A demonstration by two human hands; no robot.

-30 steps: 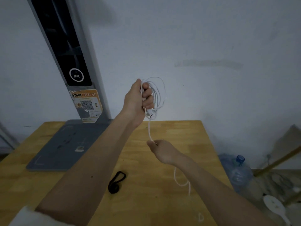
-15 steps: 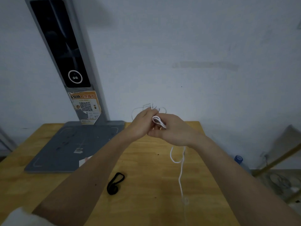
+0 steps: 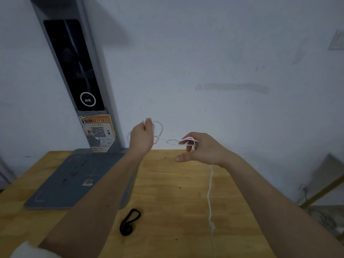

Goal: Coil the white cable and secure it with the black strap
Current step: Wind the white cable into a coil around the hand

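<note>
Both hands are raised above the far edge of the wooden table [image 3: 186, 198], in front of the pale wall [image 3: 223, 53].

Left hand [image 3: 142, 137]: fingers closed in a pinch at the top, gripping several loose loops of the white cable [image 3: 209, 192]. The loops bulge out to either side of the hand; how many there are cannot be counted.

Right hand [image 3: 202, 148]: well apart from the left, at about the same height. The cable is looped over the extended index and middle fingers; thumb sticks out below, not pressing on the cable. So the hand is partly open, carrying the cable hooked on its fingers rather than clamped.

Between the hands: a short span of cable, with a small twisted loop near the right-hand fingers.

Free end: drops from under the right hand, hangs down in front of the table and runs off toward the bottom of the view. Small thickening partway down, too blurred to identify.

Black strap [image 3: 129, 221]: lies flat on the table, near side, under the left forearm's line, untouched. It forms a narrow loop bunched at its lower end.

Also present: grey mat-like base [image 3: 61, 183] on the table's left part, with a grey upright column [image 3: 74, 71] rising from its far edge; dark panel on the column, orange sticker with QR code [image 3: 98, 132] below it.
</note>
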